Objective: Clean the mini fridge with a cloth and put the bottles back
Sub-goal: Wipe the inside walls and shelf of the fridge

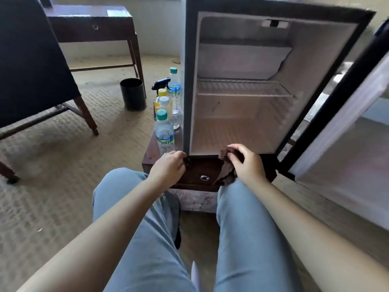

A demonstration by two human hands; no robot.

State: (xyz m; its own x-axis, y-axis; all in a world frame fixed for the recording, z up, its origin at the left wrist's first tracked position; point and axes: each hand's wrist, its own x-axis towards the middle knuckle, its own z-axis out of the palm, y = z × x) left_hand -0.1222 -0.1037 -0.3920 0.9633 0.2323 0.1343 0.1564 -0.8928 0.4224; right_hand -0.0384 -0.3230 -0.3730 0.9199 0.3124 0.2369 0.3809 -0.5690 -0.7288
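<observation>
bottles (165, 133) stand outside the mini fridge (187, 81), clustered just left of it on the dark wooden cabinet (200, 171) that carries it, so putting them back is not yet done. the fridge holds nothing, and its door (347, 123) is swung wide to the right. wiping looks to be in hand, though how much of the inside is cleaned cannot be judged. the right hand (248, 163) grips the cloth (226, 165) at the fridge's near bottom edge, a dark brown, nubbly rag that is bunched at the top and hangs limp over the cabinet front. the left hand (168, 167) sits curled at the fridge's near left corner; whether it pinches anything cannot be told. the bottles are clear plastic with green, white and yellow caps, and a spray bottle (161, 84) with a black trigger stands among them. inside, the walls are smooth pale plastic, the floor is ribbed, and a thin wire shelf (242, 88) spans the middle — all hard, wipeable surfaces.
</observation>
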